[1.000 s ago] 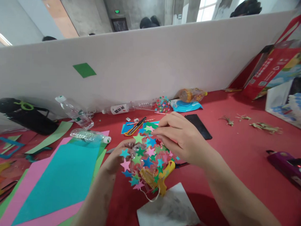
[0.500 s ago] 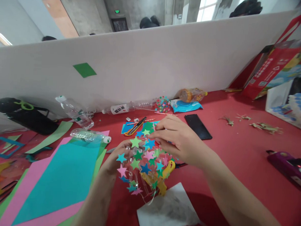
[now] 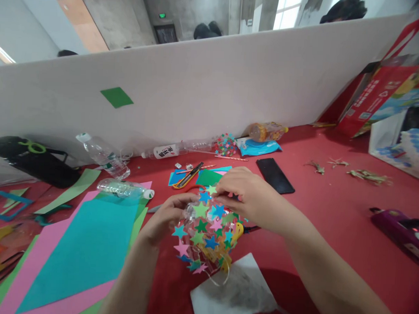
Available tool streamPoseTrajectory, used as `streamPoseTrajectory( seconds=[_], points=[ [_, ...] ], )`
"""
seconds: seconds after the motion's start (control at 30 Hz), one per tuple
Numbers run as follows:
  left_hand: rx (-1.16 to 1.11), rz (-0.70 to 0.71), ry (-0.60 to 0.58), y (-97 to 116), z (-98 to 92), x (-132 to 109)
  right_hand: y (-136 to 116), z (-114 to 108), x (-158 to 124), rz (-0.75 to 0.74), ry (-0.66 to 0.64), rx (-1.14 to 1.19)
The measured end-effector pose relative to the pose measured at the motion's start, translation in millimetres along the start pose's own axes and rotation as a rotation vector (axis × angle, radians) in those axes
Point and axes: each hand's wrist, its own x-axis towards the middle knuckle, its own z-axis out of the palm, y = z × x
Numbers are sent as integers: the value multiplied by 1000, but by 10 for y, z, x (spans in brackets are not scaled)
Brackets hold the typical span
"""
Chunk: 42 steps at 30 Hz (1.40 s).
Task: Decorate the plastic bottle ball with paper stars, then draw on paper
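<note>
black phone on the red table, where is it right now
In the head view, the black phone lies right of centre, just beyond the right hand and on the near side of the blue packet.

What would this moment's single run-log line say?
left hand: holding star-covered plastic piece; right hand: at its upper right; white sheet: on red table

Far beyond your right hand (image 3: 247,192), a window (image 3: 286,12) glares nearly white; soft light leaves a diffuse shadow (image 3: 284,285) on the desk (image 3: 334,207) beside your forearm (image 3: 329,269). You get softened detail, stretched edges and a darkened corner beyond that hand, far right.
</note>
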Motion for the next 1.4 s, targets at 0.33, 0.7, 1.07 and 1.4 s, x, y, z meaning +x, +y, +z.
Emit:
streamPoseTrajectory(
  seconds=[0.33, 0.7, 1.07, 1.4],
  points=[
    [30, 65, -59, -44, -95, 17, 66, 98, 9, -8, -125, -59],
    [48, 70, -71, -28, -92, -2, 172, 109, 46, -39, -130, 103],
    [69, 51, -59, -17, -104, -6, 140, 93, 33, 32, -74, 165],
    [48, 93, -46, 43, -155, -4, 91, 52, 30, -64, -106, 174]
  ],
)
